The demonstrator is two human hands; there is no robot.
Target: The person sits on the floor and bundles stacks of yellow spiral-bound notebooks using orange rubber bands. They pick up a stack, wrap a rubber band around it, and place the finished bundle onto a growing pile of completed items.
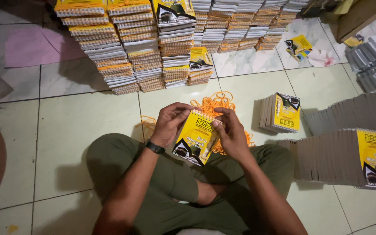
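My left hand (170,123) is closed on the upper left corner of one small yellow spiral-bound booklet (195,138), thumb over the cover and fingers curled behind. My right hand (230,135) pinches its right edge near the top, fingertips pressed together at the wire binding. The booklet sits between both hands, tilted, above my crossed legs and clear of the floor.

Handling, as I judge it — light, thin, with a glossy cover that may slip under a loose thumb. The pages flex; the wire spine along the top edge is the stiff part and the likeliest to bend if squeezed. Best hold is by the two side edges just below the spine, as now.

Count, working outward:
- Booklets in hand: one.
- Just beyond my hands, on the floor (79,126): one tangle of orange cords (212,104); individual cords cannot be counted.
- To the right of my right hand: one short standing row of booklets (280,113), and farther right a long row (349,159) — both too dense to count.
- Well ahead of my hands: tall stacks (135,48), about a dozen columns visible, copies uncountable.
- Far ahead to the right: one loose booklet (299,45) lying flat.
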